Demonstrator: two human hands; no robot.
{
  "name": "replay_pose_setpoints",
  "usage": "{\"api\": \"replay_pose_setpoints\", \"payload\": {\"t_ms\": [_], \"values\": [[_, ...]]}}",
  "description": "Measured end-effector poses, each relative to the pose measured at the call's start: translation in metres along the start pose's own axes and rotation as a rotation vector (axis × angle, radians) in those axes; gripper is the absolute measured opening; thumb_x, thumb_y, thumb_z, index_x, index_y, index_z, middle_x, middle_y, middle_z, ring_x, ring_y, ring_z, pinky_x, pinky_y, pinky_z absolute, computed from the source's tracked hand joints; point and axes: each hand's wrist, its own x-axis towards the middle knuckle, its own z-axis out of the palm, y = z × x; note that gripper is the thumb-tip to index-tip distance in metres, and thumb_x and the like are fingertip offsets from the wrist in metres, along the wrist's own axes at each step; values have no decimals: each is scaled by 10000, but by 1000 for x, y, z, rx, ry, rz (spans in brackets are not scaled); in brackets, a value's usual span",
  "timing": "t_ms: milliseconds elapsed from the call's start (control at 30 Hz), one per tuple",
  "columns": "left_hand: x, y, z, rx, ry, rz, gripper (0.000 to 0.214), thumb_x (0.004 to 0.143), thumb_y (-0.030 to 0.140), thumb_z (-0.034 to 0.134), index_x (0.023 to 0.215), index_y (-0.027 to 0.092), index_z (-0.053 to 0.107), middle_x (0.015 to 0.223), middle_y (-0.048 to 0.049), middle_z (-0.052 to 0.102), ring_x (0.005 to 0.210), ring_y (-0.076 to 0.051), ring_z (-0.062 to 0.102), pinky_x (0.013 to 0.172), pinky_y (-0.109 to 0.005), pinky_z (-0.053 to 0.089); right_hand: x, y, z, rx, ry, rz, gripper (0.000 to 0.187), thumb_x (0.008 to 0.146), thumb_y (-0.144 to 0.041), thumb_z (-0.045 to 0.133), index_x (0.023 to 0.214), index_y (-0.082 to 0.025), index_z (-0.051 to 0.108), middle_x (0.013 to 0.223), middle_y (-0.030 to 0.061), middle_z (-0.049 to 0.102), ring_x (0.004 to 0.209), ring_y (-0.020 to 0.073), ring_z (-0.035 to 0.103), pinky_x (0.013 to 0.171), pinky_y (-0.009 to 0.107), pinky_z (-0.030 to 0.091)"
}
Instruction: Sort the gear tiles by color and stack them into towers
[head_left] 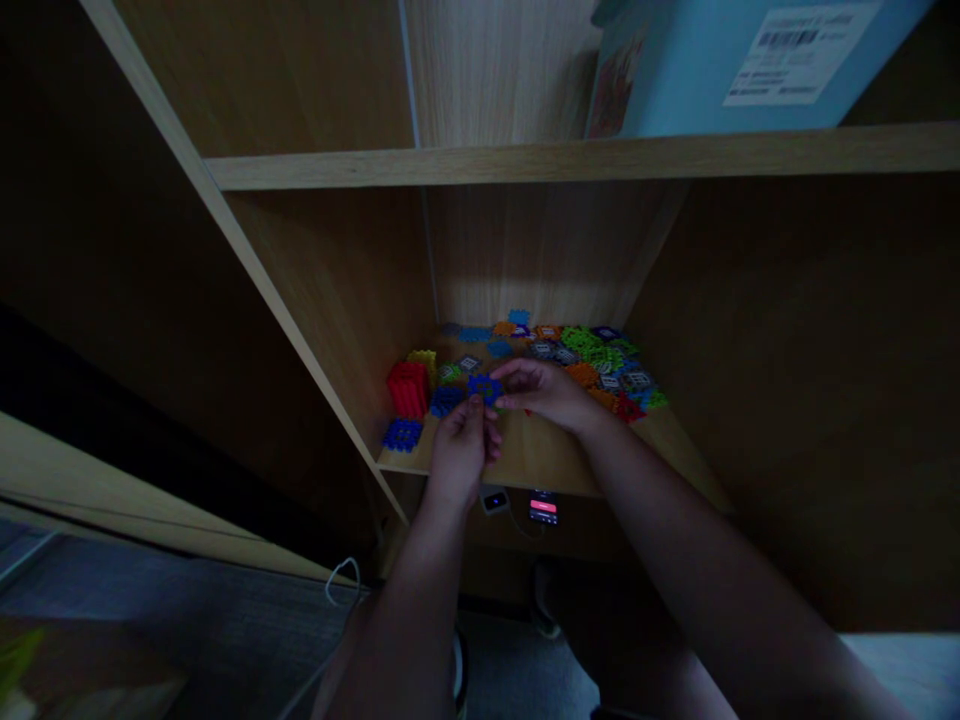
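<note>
The left hand (461, 450) and the right hand (544, 390) meet low over a wooden shelf (536, 458), both narrowed to a pinch around a blue gear-shaped plastic building piece (484, 388). The left hand stands upright, with its fingers curled and raised to the lower edge of the piece. The right hand lies nearly level, its back upward and its fingers reaching leftward to the piece's right side. The left forearm (409, 590) rises steeply from the bottom of the view, while the right forearm (675, 500) slants in from the lower right.

The blue piece is held in the air above the front of the shelf, just beside a second blue piece (446, 400). To the left stand a red stack of interlocked pieces (407, 390), a yellow piece (422, 360) behind it and a blue cluster of pieces (403, 435) in front of it. A loose spread of green, orange, grey, red and blue pieces (581, 360) covers the back of the shelf, just behind the right hand. Below the shelf edge, a phone (543, 508) shows a lit screen.
</note>
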Motion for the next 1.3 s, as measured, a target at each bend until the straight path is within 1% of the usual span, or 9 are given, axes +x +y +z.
{"api": "replay_pose_setpoints", "payload": {"t_ms": [233, 400, 533, 600, 700, 867, 1033, 1200, 1300], "values": [[-2, 4, 1, -32, 22, 6, 556, 876, 743, 694, 838, 197, 594, 575, 53, 568, 415, -86, 478, 368, -169, 283, 0, 2, 1, -67, -42, -67, 442, 693, -401, 973, 1093, -279, 830, 1315, 53, 740, 1134, 218, 698, 986, 381, 546], [-2, 4, 1, -33, 38, -1, 573, 881, 765, 679, 818, 203, 591, 578, 53, 572, 415, -85, 476, 370, -173, 268, -1, 4, 3, -82, -48, -34, 453, 680, -432, 976, 1045, -232, 796, 1275, 65, 755, 981, 189, 715, 892, 353, 561], [-10, 10, -1, 27, 30, 5, 654, 913, 807, 610, 655, 212, 522, 440, 73, 425, 346, -77, 358, 364, -203, 213, -3, 3, 5, -62, 31, -65, 441, 688, -467, 962, 948, -227, 699, 1208, 57, 769, 970, 192, 718, 862, 345, 560], [-23, 20, -1, 63, -103, 64, 729, 936, 815, 573, 540, 214, 452, 389, 64, 354, 339, -70, 317, 383, -222, 209, -4, 0, 9, -102, 82, -119, 418, 713, -476, 942, 890, -233, 651, 1194, 56, 771, 960, 192, 713, 828, 332, 552], [-51, 40, 3, 86, -502, 115, 786, 933, 850, 539, 480, 215, 443, 369, 40, 358, 355, -76, 346, 408, -240, 230, -5, -3, 28, -288, 95, -205, 360, 780, -449, 907, 863, -233, 631, 1234, 55, 766, 837, 152, 671, 721, 296, 502], [-85, 65, 18, 161, -1010, 179, 748, 900, 841, 618, 548, 187, 526, 457, 25, 495, 424, -66, 434, 445, -222, 296, -7, 3, 92, -405, -12, -224, 370, 813, -453, 898, 888, -224, 618, 1228, 27, 764, 667, 93, 589, 620, 267, 439], [-88, 71, 24, 166, -1167, 139, 700, 888, 782, 699, 570, 183, 522, 499, 48, 480, 493, -70, 454, 493, -206, 350, -3, 16, 142, -452, 36, -171, 364, 823, -437, 903, 882, -232, 609, 950, -13, 748, 734, 127, 612, 640, 256, 418], [-85, 70, 19, 152, -1196, 53, 717, 825, 845, 703, 577, 193, 538, 577, 31, 562, 622, -103, 562, 683, -218, 517, 4, 13, 148, -540, 82, -106, 337, 815, -370, 915, 874, -227, 616, 836, -33, 695, 700, 124, 579, 633, 260, 384], [-83, 71, 17, 168, -1199, 3, 700, 801, 830, 742, 593, 189, 550, 622, 26, 592, 641, -100, 554, 668, -208, 505, 4, 10, 147, -553, 84, -90, 328, 817, -365, 909, 885, -226, 620, 837, -32, 698, 704, 126, 581, 642, 262, 388]]}}
